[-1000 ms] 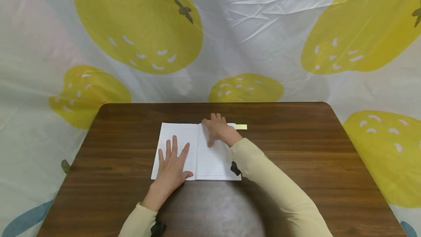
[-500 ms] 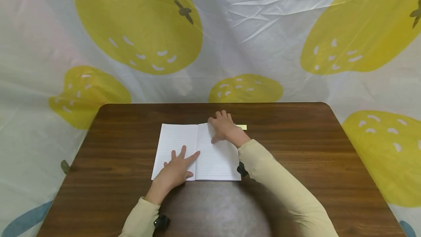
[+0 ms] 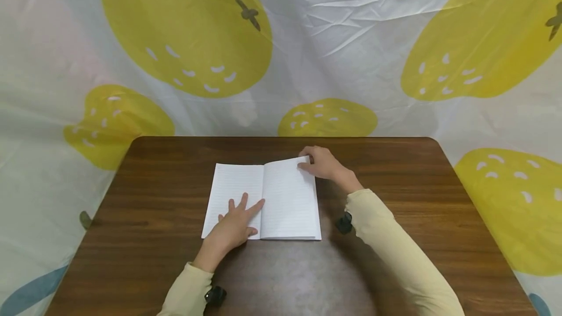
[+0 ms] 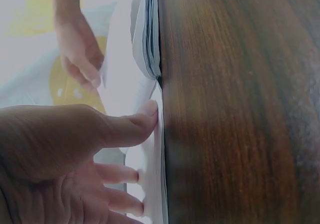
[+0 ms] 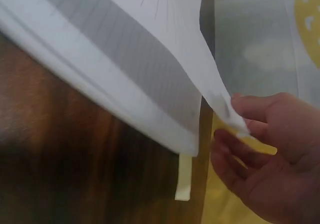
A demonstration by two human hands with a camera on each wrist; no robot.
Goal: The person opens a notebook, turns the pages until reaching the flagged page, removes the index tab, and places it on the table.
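The right hand (image 3: 322, 164) has been moved off the right page since a second ago, out to the far right corner of the notebook (image 3: 263, 201), where the corner of the top page (image 5: 220, 102) is now pinched between thumb and fingers and lifted clear of the sheets beneath. The left hand (image 3: 234, 223) has been drawn back toward the near edge; it is spread flat, fingers pressing the left page by the spine. A page turn is judged to be in hand, with the book held down against it.

The notebook lies open at the middle of the table (image 3: 395, 208). Its paper is thin, white, faintly ruled and bends softly under the lift. A pale yellow tab (image 5: 184, 176) projects from under the sheets at the far edge. The tabletop is dark wood grain, smooth, with rounded corners. A creased sheet (image 3: 351, 38) printed with yellow fruit is seen behind.
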